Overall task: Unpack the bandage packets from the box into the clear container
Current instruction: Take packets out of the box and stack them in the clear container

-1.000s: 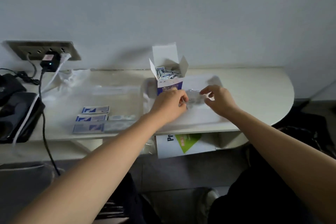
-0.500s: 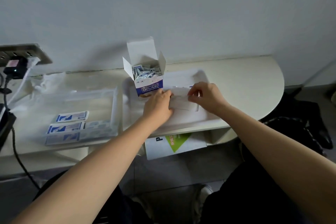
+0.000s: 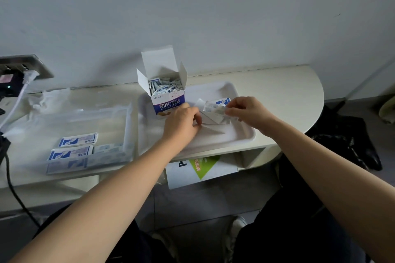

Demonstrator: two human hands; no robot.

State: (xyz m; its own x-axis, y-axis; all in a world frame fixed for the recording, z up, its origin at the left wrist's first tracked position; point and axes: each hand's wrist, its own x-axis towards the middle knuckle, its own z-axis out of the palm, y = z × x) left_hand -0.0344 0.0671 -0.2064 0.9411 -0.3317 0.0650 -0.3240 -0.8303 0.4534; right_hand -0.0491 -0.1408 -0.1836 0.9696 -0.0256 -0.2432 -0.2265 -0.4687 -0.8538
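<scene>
**Occlusions and cut-offs**

Left hand [image 3: 181, 121]: fingertips hidden behind its own knuckles, so its grip on the folded white paper [image 3: 210, 118] cannot be told. Right hand [image 3: 248, 111] covers one end of the packet [image 3: 215, 105] it pinches, and the print is blurred. Box [image 3: 165, 100]: packets inside are too small to count, and its lower front corner is behind the left hand. Clear container [image 3: 128, 126]: packets at the near wall are smeared through the plastic. Socket plate [image 3: 27, 66] and black cable [image 3: 11, 186] are cut off by the left edge. Booklet [image 3: 201, 168]: top hidden under the tabletop [image 3: 277, 92].
</scene>
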